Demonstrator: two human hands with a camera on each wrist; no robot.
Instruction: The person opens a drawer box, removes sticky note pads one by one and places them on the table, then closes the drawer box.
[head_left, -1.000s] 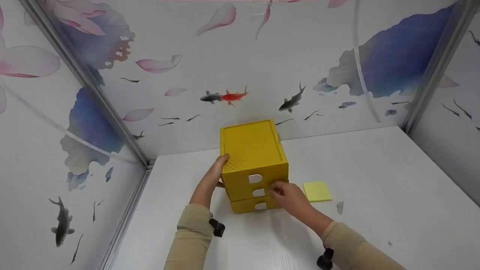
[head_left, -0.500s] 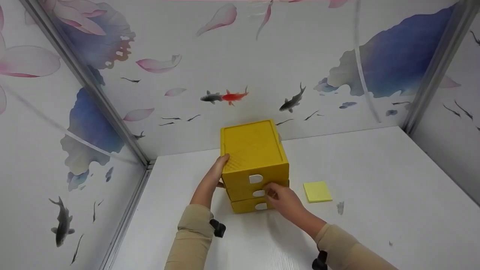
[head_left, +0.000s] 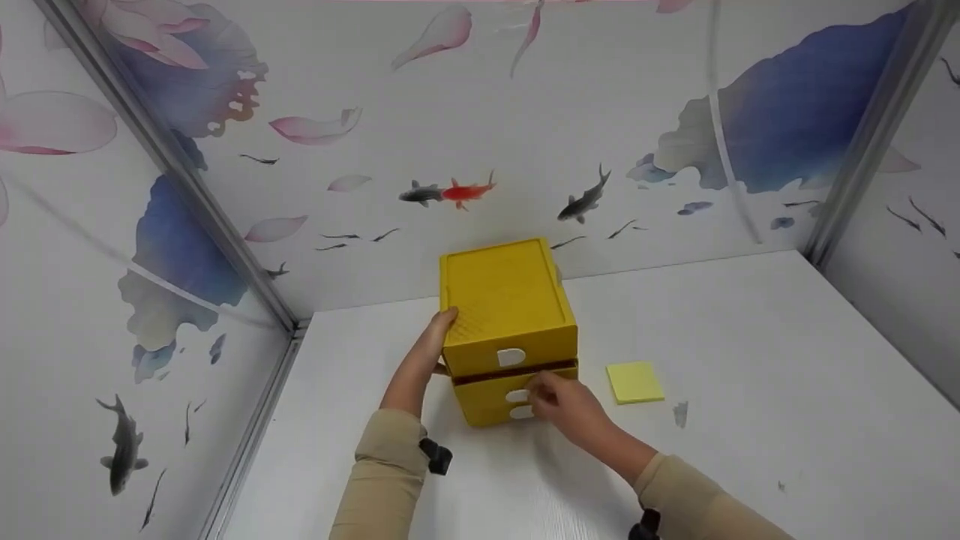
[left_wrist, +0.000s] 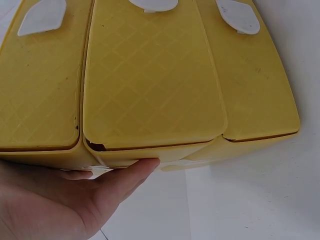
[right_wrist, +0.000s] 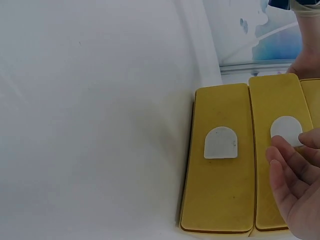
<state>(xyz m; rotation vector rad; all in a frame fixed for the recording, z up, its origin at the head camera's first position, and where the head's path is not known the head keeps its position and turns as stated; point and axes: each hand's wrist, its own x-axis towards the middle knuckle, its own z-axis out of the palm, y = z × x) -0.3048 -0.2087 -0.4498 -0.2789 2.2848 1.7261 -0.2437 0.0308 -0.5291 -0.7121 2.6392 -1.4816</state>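
Note:
A yellow three-drawer box (head_left: 502,292) stands on the white table against the back panel, each drawer front carrying a white rounded tab. Its middle drawer (head_left: 484,397) sticks out a little, with a dark gap above it. My right hand (head_left: 574,409) is at that drawer's white tab (right_wrist: 286,127), thumb and fingers pinching its edge. Against the box's left side lies my left hand (head_left: 426,352), its thumb by the top edge. In the left wrist view, the fingers (left_wrist: 132,175) look straight and touch the side wall.
A pad of yellow sticky notes (head_left: 634,382) lies on the table right of the box. Beside it is a grey smudge (head_left: 680,414). Panels printed with fish and petals enclose the table at the back and both sides.
My right hand has shifted left onto the middle drawer's tab, and that drawer has come out slightly toward me, exposing the gap above it. The left hand stays in place.

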